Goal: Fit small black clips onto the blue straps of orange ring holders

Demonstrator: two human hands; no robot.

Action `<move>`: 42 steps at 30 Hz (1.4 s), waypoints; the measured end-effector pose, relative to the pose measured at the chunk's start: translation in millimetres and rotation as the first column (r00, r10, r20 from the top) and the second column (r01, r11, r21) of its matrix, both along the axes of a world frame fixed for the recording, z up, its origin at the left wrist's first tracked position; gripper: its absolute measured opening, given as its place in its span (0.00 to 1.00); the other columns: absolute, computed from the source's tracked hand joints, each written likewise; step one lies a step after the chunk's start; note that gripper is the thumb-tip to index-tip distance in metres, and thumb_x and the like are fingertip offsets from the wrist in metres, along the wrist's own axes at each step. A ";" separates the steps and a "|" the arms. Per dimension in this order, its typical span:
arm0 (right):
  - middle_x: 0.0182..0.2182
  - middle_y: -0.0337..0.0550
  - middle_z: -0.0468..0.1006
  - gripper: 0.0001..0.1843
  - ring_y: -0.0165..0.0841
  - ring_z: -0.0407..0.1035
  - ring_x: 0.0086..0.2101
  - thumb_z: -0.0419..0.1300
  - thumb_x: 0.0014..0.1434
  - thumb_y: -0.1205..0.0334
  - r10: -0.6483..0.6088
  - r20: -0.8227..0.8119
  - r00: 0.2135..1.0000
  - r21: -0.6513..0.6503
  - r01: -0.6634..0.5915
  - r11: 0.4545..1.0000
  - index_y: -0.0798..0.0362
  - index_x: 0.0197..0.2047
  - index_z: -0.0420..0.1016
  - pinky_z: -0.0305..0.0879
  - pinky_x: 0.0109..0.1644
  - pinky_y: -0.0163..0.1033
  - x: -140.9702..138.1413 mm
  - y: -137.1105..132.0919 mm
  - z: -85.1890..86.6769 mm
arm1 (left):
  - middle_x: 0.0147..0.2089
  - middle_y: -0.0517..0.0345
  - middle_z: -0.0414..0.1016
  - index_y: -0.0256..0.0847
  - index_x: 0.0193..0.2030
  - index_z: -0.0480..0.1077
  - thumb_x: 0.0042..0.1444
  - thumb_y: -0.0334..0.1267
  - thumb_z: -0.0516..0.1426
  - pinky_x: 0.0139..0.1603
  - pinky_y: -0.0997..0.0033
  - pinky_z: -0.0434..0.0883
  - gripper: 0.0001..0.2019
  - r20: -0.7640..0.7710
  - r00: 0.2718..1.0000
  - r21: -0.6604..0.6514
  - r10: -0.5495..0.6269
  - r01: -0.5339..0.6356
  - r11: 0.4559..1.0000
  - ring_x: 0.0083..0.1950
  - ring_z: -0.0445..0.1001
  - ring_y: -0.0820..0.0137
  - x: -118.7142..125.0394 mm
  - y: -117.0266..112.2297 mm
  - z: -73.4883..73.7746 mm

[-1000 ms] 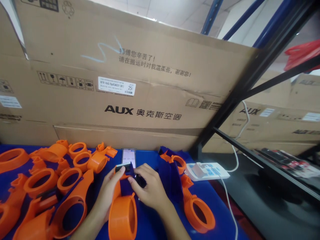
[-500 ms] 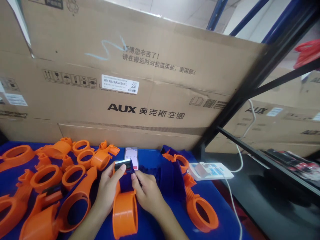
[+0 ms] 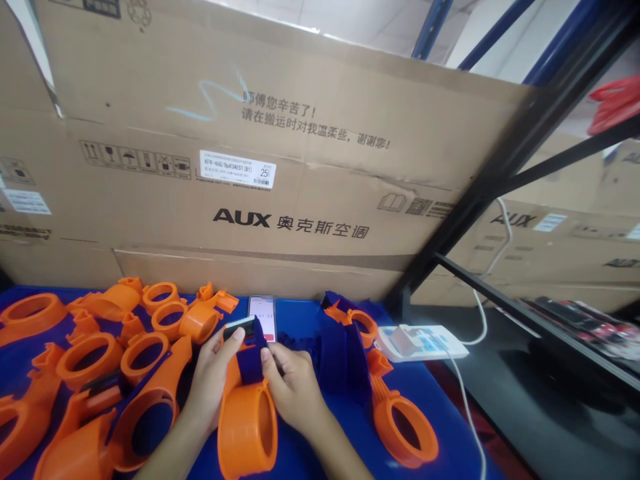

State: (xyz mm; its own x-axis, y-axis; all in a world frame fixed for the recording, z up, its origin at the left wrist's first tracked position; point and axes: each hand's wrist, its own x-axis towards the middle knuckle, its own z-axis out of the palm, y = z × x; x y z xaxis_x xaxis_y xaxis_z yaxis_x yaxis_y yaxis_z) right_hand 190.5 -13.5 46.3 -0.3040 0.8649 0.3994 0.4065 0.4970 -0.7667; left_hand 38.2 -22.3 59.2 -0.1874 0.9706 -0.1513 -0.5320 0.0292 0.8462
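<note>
Blue counter, big AUX carton panel standing behind it like a wall. Dark metal rack post slants up right, blue beam above. Pale ceiling panels. Right: black surface, more cartons behind.

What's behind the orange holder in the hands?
Behind the orange holder: part of a phone with a lit screen; farther back, a large cardboard box. The phone's lower left is covered; whatever lies directly behind the holder is hidden.
</note>
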 end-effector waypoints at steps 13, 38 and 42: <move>0.18 0.29 0.57 0.17 0.26 0.52 0.19 0.54 0.71 0.53 -0.066 -0.035 0.997 0.003 0.067 0.998 0.51 0.34 0.75 0.50 0.25 0.33 3.8 -1.1 5.8 | 0.45 0.49 0.85 0.43 0.46 0.82 0.60 0.53 0.61 0.53 0.54 0.79 0.18 0.368 0.926 -0.063 -0.082 0.113 0.992 0.55 0.80 0.49 -0.7 7.7 -12.9; 0.28 0.44 0.79 0.11 0.43 0.74 0.31 0.61 0.65 0.52 -0.712 0.482 0.511 0.114 0.769 0.629 0.50 0.40 0.78 0.56 0.32 0.39 119.2 38.5 17.8 | 0.17 0.61 0.68 0.43 0.27 0.64 0.54 0.57 0.66 0.21 0.74 0.62 0.23 0.081 0.967 -0.032 -0.240 0.243 0.969 0.18 0.64 0.73 5.5 -1.2 -16.4; 0.23 0.38 0.73 0.18 0.34 0.69 0.25 0.54 0.71 0.48 -0.523 0.086 0.848 0.071 0.518 0.852 0.52 0.41 0.77 0.61 0.30 0.37 83.7 29.3 17.2 | 0.17 0.66 0.65 0.44 0.28 0.60 0.54 0.54 0.67 0.20 0.77 0.59 0.23 -0.023 0.987 -0.003 -0.157 0.157 0.988 0.18 0.60 0.76 6.0 4.8 -25.9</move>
